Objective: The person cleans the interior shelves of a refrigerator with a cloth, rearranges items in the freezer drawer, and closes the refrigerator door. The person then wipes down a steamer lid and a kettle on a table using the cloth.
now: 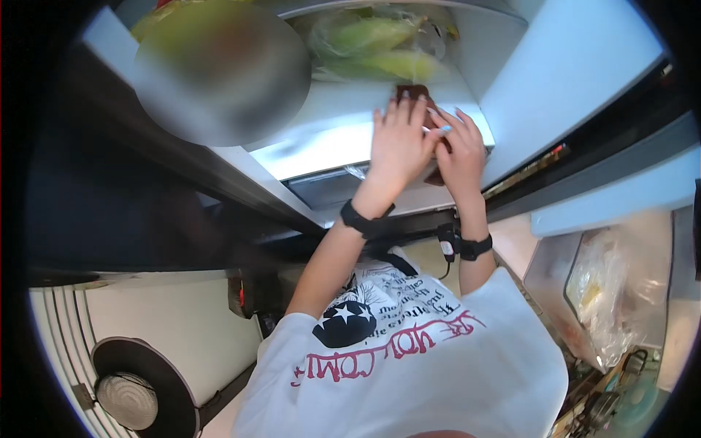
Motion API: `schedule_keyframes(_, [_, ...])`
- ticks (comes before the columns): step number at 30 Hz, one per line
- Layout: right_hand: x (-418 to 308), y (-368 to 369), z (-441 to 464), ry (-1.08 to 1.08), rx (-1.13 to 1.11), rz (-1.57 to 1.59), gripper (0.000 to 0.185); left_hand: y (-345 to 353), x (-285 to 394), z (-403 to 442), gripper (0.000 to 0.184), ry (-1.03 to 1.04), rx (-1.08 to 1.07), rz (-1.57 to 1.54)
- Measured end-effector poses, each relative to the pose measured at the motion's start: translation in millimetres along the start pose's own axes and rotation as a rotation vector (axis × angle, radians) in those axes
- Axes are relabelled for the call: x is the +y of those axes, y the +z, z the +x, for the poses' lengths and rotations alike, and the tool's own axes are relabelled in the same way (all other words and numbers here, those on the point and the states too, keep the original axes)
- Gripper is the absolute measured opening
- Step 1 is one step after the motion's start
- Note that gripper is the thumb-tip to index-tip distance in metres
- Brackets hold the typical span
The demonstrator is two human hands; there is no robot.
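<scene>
A dark brown cloth [413,93] lies bunched on the front part of a white refrigerator shelf [328,150]. My left hand [400,139] rests over it with fingers stretched out flat, pointing into the compartment. Beside it, my right hand [461,152] has its fingers bent onto the cloth, and a brown end hangs out below the palm. The two hands nearly touch. Part of the cloth is hidden under them. Behind the hands, green ears of corn [380,51] lie in a clear plastic bag.
A large round metal bowl [223,73], blurred, stands at the left of the compartment. Door bins with plastic-wrapped food [602,292] are at the right. A dark refrigerator door [131,190] extends left. A round black-rimmed object [142,387] is at lower left.
</scene>
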State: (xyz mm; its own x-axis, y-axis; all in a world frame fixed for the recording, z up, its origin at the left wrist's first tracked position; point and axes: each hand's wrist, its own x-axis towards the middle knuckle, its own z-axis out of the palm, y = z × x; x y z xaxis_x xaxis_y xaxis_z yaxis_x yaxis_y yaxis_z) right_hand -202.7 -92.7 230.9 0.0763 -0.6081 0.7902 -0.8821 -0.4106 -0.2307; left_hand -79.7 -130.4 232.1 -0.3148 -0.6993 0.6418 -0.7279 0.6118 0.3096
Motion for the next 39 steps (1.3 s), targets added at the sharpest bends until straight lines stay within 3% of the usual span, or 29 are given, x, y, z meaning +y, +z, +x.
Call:
schedule_keyframes(2, [8.2,0.6,-6.6,0.17,0.019,0.026,0.032,12.0,8.3,6.1,0.056,0.04,-0.007,-0.008])
schedule_keyframes(12, [-22.4,-6.2,-3.9,0.078,-0.006,-0.104,0.037,-12.6,-2.0,-15.7,0.064,-0.079,-0.021,-0.005])
schedule_keyframes(14, [-38.2,-2.2,-6.8,0.092,0.005,-0.026,0.038,-28.4,-18.9,-29.5,0.063,-0.192,-0.076,0.095])
schedule_keyframes(16, [-56.1,1.3,-7.4,0.086,-0.143,0.211,0.038,-43.3,-35.0,-38.1,0.06,-0.302,-0.031,0.212])
schedule_keyframes(20, [-74.3,13.9,13.3,-0.145,-0.282,0.034,0.036,-73.9,-59.1,-46.2,0.053,-0.312,0.001,0.273])
schedule_keyframes(26, [-57.0,66.1,61.5,-0.199,-0.455,0.217,0.037,-63.8,-67.5,-24.6,0.047,-0.277,0.067,0.234])
schedule_keyframes(28, [-52.0,76.4,68.7,-0.132,-0.488,0.349,0.036,-57.9,-78.0,-11.9,0.05,-0.31,0.068,-0.093])
schedule_keyframes(29, [-47.8,80.3,67.6,-0.147,-0.462,0.359,0.036,-50.9,-84.1,-11.9,0.05,-0.304,0.049,0.041])
schedule_keyframes(34, [-57.5,44.9,50.9,-0.103,-0.516,0.29,0.037,-56.3,-77.1,-17.2,0.051,-0.256,-0.026,0.142])
schedule_keyframes(36, [-52.0,30.4,37.2,-0.107,-0.422,0.232,0.036,-61.9,-67.5,-25.4,0.053,-0.18,-0.055,0.102])
schedule_keyframes(39, [-46.3,-3.7,17.9,-0.047,-0.507,0.229,0.041,-78.3,-44.3,-57.2,0.055,-0.148,-0.069,0.094])
